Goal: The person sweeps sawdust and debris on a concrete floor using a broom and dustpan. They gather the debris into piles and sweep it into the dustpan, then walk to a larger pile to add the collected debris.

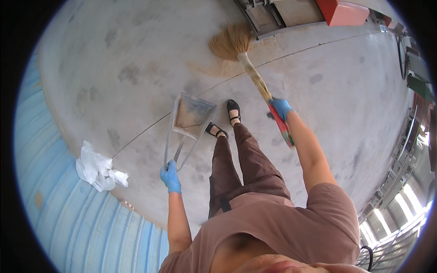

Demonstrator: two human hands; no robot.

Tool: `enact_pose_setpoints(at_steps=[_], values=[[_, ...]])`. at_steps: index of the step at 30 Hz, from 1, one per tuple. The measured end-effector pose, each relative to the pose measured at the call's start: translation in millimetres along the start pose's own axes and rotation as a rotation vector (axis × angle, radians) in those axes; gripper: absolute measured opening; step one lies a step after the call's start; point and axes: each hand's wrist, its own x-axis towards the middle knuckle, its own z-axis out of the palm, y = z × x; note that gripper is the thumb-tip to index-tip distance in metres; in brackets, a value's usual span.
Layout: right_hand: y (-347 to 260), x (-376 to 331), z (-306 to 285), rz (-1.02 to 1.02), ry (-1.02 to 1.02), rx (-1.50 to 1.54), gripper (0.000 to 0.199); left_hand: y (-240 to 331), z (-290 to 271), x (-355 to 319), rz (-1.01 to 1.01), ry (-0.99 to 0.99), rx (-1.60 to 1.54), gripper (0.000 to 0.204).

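Observation:
My left hand (170, 177), in a blue glove, is closed around the handle of a grey metal dustpan (208, 110). The pan hangs or rests just left of my feet, and brownish dust and debris (185, 116) lie inside it. In my right hand (281, 108), also gloved in blue, is the handle of a straw broom (257, 78), wrapped red and green near its upper end. The broom's spread bristles (232, 42) reach forward to the concrete floor, beside a patch of tan dust (211, 68).
A dark metal frame (266, 18) and a red block-shaped part (343, 13) stand at the far right of centre. White plastic bags (98, 168) lie against the blue corrugated wall (68, 200) on the left. Machinery and metal parts line the right side.

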Motion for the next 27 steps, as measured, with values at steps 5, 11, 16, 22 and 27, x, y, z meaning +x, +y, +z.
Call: enact_pose_setpoints(at_steps=[5, 11, 16, 22, 27], values=[[48, -98, -38, -0.002, 0.045, 0.029, 0.051, 25, 16, 22, 0.054, -0.011, -0.119, 0.022], [78, -221, -74, -0.017, 0.172, 0.063, 0.054, 53, 17, 69, 0.123, -0.100, 0.021, 0.021], [104, -256, -112, -0.199, 0.735, -0.770, 0.053, 81, 22, 99, 0.347, -0.076, 0.364, 0.032], [109, -133, -149, -0.154, 0.816, -1.024, 0.043, 126, 49, 128, 0.500, -0.006, 0.638, 0.045], [75, 17, -103, 0.144, 0.261, -0.365, 0.023, 152, 59, 155, 0.500, -0.074, 0.670, 0.046]])
